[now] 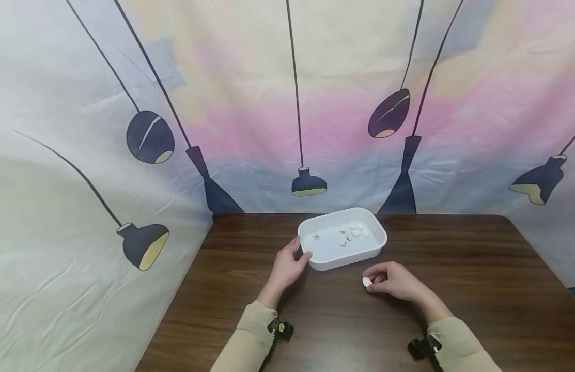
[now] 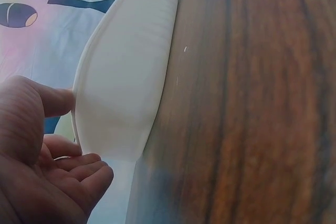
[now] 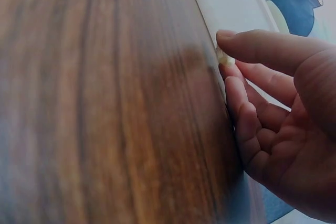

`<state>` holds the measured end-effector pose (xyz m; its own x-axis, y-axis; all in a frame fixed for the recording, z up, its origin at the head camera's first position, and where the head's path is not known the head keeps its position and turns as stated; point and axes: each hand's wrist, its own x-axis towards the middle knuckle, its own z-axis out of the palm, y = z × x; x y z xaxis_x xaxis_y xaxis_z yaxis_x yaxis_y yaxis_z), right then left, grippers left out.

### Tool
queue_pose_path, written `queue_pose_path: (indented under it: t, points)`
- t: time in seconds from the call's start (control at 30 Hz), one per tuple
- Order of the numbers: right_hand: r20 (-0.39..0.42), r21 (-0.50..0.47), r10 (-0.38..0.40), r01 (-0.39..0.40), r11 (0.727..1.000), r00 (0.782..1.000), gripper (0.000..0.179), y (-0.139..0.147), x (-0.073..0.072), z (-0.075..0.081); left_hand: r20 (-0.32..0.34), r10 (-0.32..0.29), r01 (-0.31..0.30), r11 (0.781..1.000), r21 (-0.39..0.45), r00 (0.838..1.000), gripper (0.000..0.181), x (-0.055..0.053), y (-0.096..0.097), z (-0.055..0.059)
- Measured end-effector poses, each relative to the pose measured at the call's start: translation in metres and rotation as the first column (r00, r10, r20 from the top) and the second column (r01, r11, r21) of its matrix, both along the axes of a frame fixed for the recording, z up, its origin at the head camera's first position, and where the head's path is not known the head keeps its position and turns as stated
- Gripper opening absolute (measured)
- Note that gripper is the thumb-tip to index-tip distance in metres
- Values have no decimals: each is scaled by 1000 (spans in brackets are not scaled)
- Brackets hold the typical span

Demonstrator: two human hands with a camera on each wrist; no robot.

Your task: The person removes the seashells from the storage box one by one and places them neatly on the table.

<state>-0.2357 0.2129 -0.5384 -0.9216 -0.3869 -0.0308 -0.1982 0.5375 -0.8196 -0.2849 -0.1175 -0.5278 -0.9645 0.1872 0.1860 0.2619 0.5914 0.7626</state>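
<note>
Lamp-print cloth (image 1: 250,103) behind wood-grain table (image 1: 482,289) — left hand (image 1: 289,265) gripping white tray (image 1: 328,248) — right hand (image 1: 395,281) pinching small white piece (image 1: 366,282).

Soft, even light fills the head view — pale sheen on the tabletop (image 1: 343,330) at 6 o'clock; wrist views look dimmer — blurred toward 3 o'clock in the left, 9 in the right

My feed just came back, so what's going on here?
A person's left hand holds the left end of a rectangular, white, plastic-looking tray near the far edge of a dark brown wood-grain table. Their right hand pinches a small, roughly oval white piece, material unclear, in front of the tray, outside it. Several small pale pieces lie scattered in the tray.
</note>
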Motion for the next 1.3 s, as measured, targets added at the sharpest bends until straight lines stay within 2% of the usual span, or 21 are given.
queue_pose_path:
  t: [0.3, 0.63, 0.8, 1.3]
  points:
    - [-13, 17, -9, 9, 1000, 1000, 28, -5, 2, 1, 18, 2, -2, 1000, 11, 1000, 67, 2, 0, 3]
    - [-14, 32, -36, 37, 999, 999, 28, -7, 3, 3, 8, -6, 6, 1000, 2, 1000, 66, 0, 1, 4]
    - [-2, 46, -43, 43, 998, 999, 28, -7, 4, 0, 4, -9, 9, 1000, 5, 1000, 66, 3, 1, 5]
    - [-7, 27, -50, 50, 998, 999, 30, -7, 7, -1, 8, -9, 9, 1000, 7, 1000, 66, 4, 0, 4]
